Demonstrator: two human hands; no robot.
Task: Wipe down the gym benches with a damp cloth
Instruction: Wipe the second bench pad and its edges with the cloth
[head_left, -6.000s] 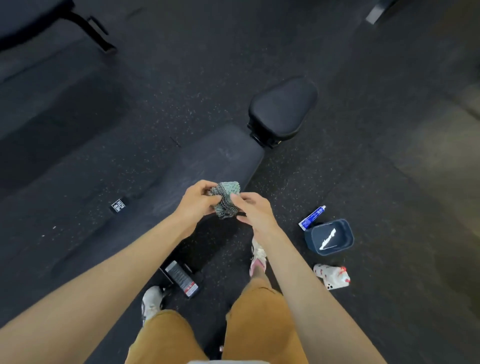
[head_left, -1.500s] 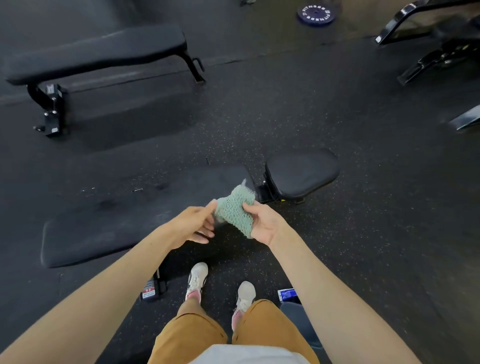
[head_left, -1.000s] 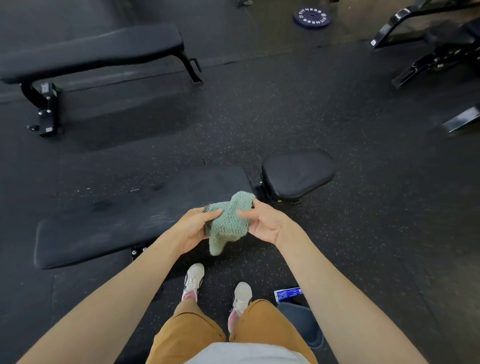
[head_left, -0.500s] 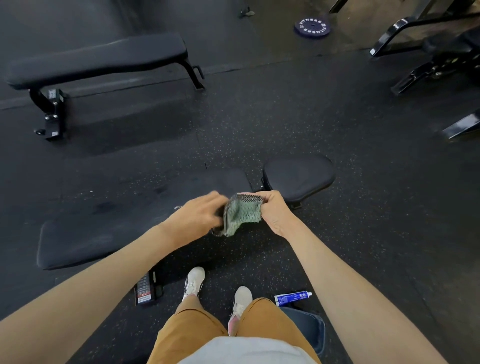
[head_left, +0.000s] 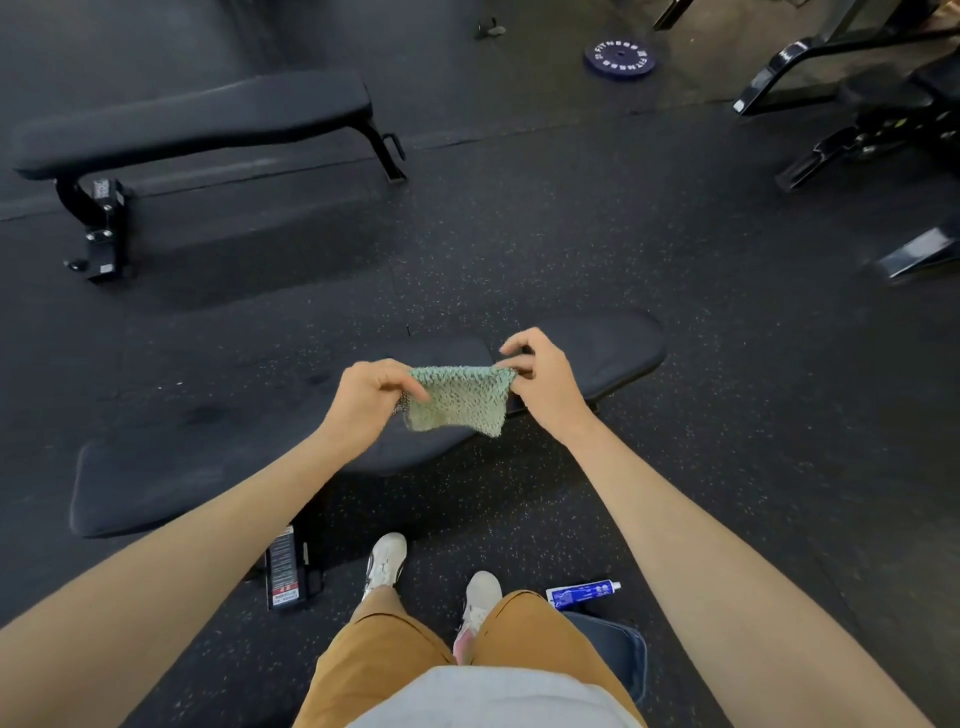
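Center of the frame: green cloth (head_left: 460, 397) spread out flat, pinched at its top corners by left hand (head_left: 366, 397) and right hand (head_left: 543, 382), fingers curled onto the fabric. Directly behind it, near bench (head_left: 208, 467). Upper left, second bench (head_left: 192, 119). Lower right, blue tube (head_left: 582, 594) on the floor.
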